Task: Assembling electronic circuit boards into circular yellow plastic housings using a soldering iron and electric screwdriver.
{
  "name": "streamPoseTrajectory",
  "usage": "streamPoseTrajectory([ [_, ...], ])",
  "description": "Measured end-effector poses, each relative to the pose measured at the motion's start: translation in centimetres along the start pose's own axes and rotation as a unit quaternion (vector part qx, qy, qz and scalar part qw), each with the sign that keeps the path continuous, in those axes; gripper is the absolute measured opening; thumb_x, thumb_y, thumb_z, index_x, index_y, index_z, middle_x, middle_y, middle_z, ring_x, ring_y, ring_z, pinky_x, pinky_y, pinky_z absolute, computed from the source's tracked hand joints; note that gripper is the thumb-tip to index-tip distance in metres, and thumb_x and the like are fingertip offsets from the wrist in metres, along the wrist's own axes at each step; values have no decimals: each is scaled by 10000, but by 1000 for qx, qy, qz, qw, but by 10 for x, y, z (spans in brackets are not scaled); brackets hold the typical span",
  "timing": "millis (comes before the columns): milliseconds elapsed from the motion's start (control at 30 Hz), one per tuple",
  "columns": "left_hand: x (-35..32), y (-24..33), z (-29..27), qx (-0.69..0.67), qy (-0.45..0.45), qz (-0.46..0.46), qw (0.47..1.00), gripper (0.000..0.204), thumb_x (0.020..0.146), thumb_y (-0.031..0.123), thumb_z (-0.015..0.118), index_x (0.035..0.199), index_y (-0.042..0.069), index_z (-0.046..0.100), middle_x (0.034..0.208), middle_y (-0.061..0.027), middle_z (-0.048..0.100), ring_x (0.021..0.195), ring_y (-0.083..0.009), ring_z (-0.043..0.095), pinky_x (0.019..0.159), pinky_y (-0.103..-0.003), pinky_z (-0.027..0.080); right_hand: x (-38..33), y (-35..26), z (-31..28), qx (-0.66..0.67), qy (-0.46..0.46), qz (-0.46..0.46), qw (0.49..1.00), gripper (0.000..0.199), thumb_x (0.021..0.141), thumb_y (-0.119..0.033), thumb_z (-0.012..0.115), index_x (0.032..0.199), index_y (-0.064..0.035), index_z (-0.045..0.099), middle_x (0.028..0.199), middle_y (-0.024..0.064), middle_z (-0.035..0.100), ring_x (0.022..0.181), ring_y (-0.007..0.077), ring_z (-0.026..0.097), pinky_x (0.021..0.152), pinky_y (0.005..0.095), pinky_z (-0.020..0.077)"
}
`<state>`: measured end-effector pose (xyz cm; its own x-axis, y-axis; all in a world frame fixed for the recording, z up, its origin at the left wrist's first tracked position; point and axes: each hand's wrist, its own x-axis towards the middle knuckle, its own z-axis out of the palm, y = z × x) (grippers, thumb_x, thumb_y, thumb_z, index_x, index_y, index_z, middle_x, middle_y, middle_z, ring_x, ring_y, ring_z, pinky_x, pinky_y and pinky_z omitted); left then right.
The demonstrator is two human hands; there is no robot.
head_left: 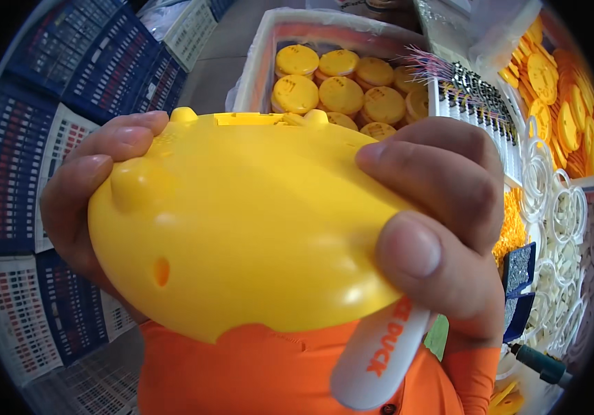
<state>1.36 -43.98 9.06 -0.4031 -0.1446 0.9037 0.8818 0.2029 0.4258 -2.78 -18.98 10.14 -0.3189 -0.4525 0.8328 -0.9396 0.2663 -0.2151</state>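
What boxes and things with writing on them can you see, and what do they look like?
Flat cartons: stacked far left, blue and white panels with small print.
White tool handle: bottom middle, under the right hand, rounded, orange lettering.
Bin: top middle, white walls, plastic liner, holds round yellow discs.
Yellow shell: centre, gripped by both hands, left hand on its left edge; no label shows.

I see a glossy plain yellow plastic shell [241, 228], no pattern. Below it is an orange piece [255, 373] and a white handle [380, 360] with orange lettering. The round discs [342, 86] in the white bin [269, 41] are yellow. The crates [96, 62] are dark blue with white grid lattice. The rings [552, 207] are white, and the wires [428, 66] are pink.
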Motion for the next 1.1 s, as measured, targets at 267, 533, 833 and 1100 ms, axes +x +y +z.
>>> streamPoseTrajectory([
  [267,10,-52,30,-105,-268,-209,934,443,984,191,634,1321,-89,571,1289,-203,645,1191,-249,620,1050,-339,445,-49,16,-64,-114,42,72,990,390,1014,-260,580,1213,73,625,1082,225,714,917,330,705,800,393,559],
  [533,-95,-72,254,-461,-438,-526,565,459,1009,51,445,1456,-52,430,1343,-110,597,1203,-167,595,1015,-307,478,-185,-44,-161,-373,106,464,796,165,981,-51,587,1092,15,690,947,160,728,799,238,711,713,309,537],
  [833,-165,1,395,-336,-680,-570,316,417,1025,97,481,1436,28,491,1145,-29,648,997,-91,631,838,-265,547,-304,-149,-182,-406,278,713,500,187,985,-151,585,1103,-23,652,817,153,694,684,239,679,635,327,512],
  [1100,-176,7,426,-292,-719,-553,303,405,1030,78,468,1429,13,488,1178,-50,653,987,-100,646,825,-269,555,-327,-145,-196,-417,117,769,469,188,951,-139,623,1113,-52,666,903,169,705,805,345,695,700,395,534],
])
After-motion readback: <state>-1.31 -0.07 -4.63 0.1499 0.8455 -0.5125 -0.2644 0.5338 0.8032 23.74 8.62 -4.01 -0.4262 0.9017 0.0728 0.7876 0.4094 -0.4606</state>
